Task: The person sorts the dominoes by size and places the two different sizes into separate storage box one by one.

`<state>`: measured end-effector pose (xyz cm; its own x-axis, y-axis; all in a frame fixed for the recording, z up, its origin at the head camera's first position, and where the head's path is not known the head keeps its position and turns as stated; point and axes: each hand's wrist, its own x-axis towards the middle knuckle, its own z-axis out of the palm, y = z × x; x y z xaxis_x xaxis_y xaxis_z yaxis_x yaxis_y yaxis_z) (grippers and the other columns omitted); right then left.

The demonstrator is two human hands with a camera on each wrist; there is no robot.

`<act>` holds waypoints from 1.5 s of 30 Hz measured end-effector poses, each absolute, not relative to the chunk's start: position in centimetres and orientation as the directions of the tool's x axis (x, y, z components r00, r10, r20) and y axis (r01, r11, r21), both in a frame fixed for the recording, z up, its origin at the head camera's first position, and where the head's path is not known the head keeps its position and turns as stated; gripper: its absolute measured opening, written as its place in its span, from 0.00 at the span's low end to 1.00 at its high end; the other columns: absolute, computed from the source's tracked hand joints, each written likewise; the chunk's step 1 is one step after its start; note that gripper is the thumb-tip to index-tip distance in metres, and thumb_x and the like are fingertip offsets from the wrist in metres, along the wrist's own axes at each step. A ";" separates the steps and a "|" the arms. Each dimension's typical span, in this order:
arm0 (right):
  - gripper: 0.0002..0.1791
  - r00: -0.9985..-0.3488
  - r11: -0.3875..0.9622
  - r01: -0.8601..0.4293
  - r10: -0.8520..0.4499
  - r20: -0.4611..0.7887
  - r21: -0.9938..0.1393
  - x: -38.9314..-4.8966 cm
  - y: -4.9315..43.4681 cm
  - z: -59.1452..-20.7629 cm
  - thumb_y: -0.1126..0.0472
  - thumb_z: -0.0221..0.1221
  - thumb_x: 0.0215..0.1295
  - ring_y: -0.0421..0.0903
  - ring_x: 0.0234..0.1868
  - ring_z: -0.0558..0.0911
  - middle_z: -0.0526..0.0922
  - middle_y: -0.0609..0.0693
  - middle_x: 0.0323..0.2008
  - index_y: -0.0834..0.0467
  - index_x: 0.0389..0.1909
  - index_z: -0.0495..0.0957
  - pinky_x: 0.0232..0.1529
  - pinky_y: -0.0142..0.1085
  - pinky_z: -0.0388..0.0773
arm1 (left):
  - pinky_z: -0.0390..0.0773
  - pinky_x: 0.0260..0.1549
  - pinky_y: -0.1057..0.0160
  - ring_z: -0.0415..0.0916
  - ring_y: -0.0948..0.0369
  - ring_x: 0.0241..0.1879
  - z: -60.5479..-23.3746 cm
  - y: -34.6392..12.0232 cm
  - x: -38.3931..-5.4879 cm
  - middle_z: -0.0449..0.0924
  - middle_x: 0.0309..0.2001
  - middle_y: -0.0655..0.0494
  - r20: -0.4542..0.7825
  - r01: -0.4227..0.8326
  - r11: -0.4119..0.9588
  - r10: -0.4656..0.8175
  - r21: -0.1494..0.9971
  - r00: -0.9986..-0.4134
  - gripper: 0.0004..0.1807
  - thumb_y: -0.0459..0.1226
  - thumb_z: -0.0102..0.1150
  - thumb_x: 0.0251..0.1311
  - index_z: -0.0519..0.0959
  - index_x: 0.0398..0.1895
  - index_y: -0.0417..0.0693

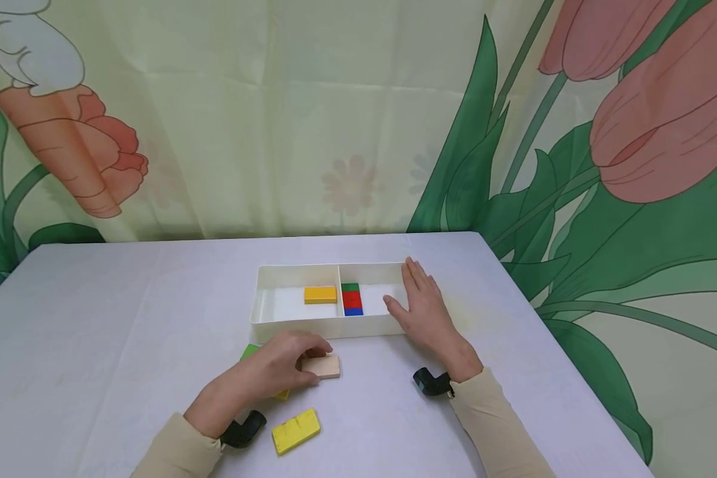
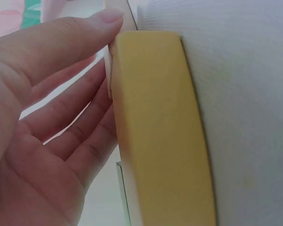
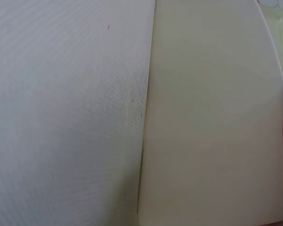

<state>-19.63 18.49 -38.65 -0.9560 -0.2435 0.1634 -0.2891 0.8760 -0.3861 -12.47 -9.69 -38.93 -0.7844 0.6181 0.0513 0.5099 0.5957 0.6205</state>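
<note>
In the head view my left hand pinches a pale wooden block by its left end, just in front of a white two-compartment box. In the left wrist view the thumb lies against that pale block, beside a large yellow block. My right hand rests on the box's right end, fingers straight and thumb spread over the right compartment. The right wrist view shows mostly the box's pale outer wall; only a sliver of the hand shows there.
An orange-yellow block lies in the left compartment. Green, red and blue pieces sit against the divider in the right one. A green block is partly hidden behind my left hand. Nearer lies a yellow block on the white-covered table.
</note>
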 end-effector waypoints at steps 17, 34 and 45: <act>0.45 -0.960 0.880 -0.277 -0.233 0.159 -0.385 -19.6 18.6 -38.8 0.43 0.50 0.71 0.57 0.80 0.46 0.46 0.58 0.80 0.66 0.77 0.46 0.78 0.57 0.43 | 0.82 0.46 0.65 0.79 0.64 0.45 -37.1 -10.4 -12.2 0.84 0.45 0.62 0.023 0.422 0.598 0.558 0.681 -0.829 0.18 0.34 0.71 0.55 0.82 0.50 0.49; 0.45 -0.957 0.874 -0.285 -0.239 0.164 -0.394 -19.7 18.5 -38.6 0.43 0.50 0.71 0.57 0.80 0.46 0.46 0.59 0.80 0.66 0.77 0.47 0.78 0.57 0.43 | 0.83 0.47 0.63 0.80 0.67 0.44 -35.5 -11.7 -12.3 0.84 0.48 0.63 0.096 0.452 0.581 0.539 0.676 -0.837 0.19 0.35 0.69 0.57 0.82 0.53 0.51; 0.45 -0.953 0.869 -0.298 -0.246 0.177 -0.395 -19.5 18.4 -38.8 0.44 0.51 0.71 0.58 0.80 0.47 0.47 0.60 0.79 0.67 0.77 0.47 0.78 0.57 0.44 | 0.85 0.45 0.61 0.83 0.62 0.43 -34.1 -12.2 -13.8 0.86 0.46 0.58 0.246 0.551 0.571 0.524 0.609 -0.815 0.17 0.31 0.68 0.57 0.83 0.51 0.46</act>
